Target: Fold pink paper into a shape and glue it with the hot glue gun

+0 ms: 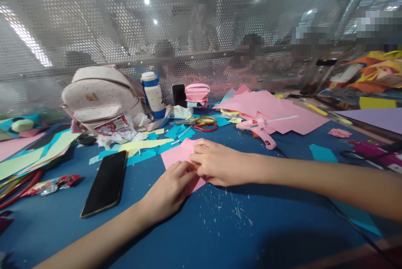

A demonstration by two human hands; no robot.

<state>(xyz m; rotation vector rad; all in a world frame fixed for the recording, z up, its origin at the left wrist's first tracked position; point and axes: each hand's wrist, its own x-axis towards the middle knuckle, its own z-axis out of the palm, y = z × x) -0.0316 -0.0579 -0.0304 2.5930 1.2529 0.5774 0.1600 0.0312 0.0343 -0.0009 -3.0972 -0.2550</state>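
A sheet of pink paper lies on the blue tabletop, largely covered by both hands. My left hand has its fingers curled on the paper's lower part, fingertips close to the other hand. From the right, my right hand reaches across with bent fingers closed on the paper near its middle. The hands hide the part of the paper between their fingertips. To the left of my left hand lies a dark phone. A pink glue gun rests beyond my right forearm.
Pink sheets are piled behind the glue gun. Scissors with red and yellow handles lie among blue and yellow scraps. A pale backpack and a bottle stand by the perforated metal screen. A cord runs at right.
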